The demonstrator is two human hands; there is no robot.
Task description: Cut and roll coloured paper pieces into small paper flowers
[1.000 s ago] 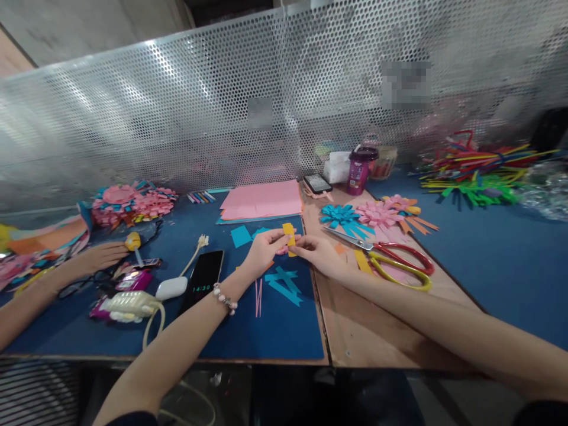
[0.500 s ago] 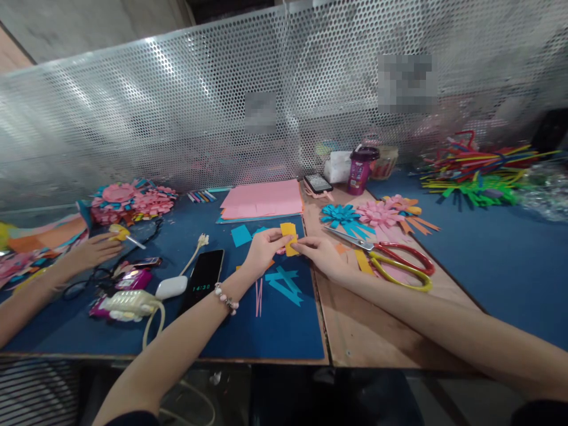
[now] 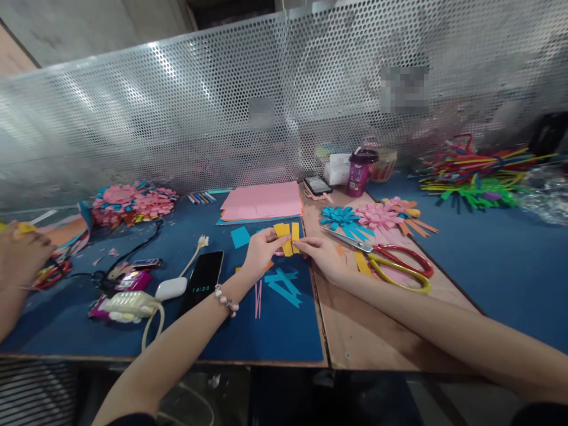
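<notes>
My left hand is closed on a few yellow paper strips, pinched between thumb and fingers. My right hand pinches one yellow paper strip just to their right, with a narrow gap between. Under and around the hands lie a blue paper square, cut blue ribbon-like strips and thin pink strips. Right of my right hand rest large scissors with one red and one yellow handle. Behind them are a blue paper flower and a pink paper flower.
Pink paper sheets are stacked at the back. A phone, a charger and a power strip lie on the left. A purple cup stands behind the flowers. At far left is a co-worker's hand.
The yellow strips, together before, are now parted, with one in my right hand. The co-worker's hand has moved left with the yellow-handled thing, and red-handled scissors now show beside it.
</notes>
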